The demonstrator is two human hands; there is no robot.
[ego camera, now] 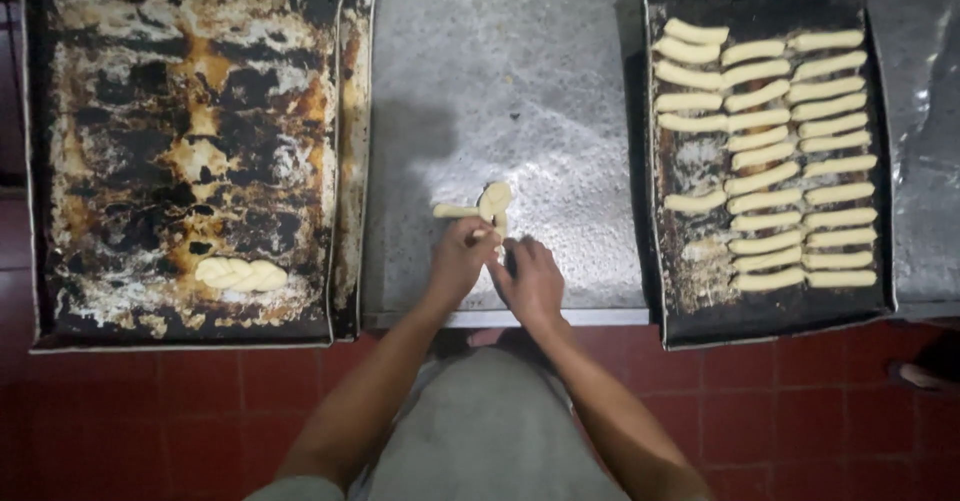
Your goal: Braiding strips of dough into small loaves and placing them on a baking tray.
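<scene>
My left hand (458, 259) and right hand (530, 279) sit together at the near edge of the metal table (500, 81), fingers pinched on the dough strands (485, 206) between two trays: one braided piece (240, 274) on the left tray (120, 41), dough sticks (770, 151) filling the right tray (760, 6)

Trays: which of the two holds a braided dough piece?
The left tray, which holds one plaited loaf; the right tray holds only straight dough sticks.

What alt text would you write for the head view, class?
Two hands, left and right, twist dough strips on a metal table. The left tray holds one braid; the right tray holds rows of dough sticks.
</scene>
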